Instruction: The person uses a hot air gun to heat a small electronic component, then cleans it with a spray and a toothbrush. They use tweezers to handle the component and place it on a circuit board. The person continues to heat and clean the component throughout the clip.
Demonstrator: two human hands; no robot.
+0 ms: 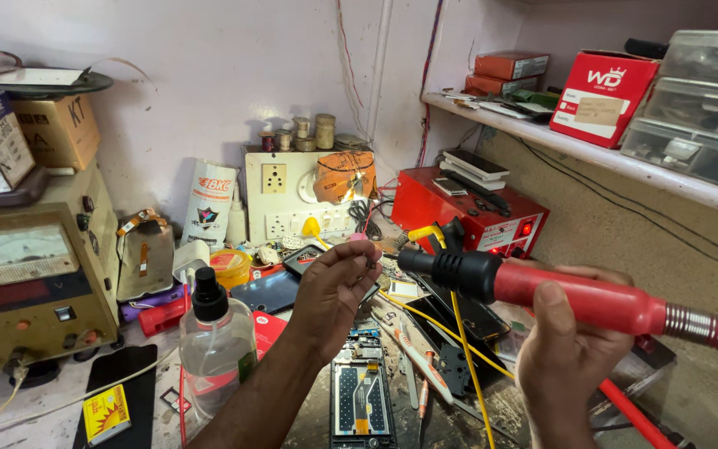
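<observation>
Red hot-air wand (542,291) gripped firmly in the right hand (571,349), right of centre; left hand (334,291) pinches a tiny part (371,262) at its nozzle.

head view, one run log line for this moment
left hand: pinching tiny part | right hand: gripping red-and-black hot-air wand | nozzle by fingertips | below: opened phone

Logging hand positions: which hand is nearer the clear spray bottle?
Left. The left hand is just right of the spray bottle; the right hand is far right.
</observation>
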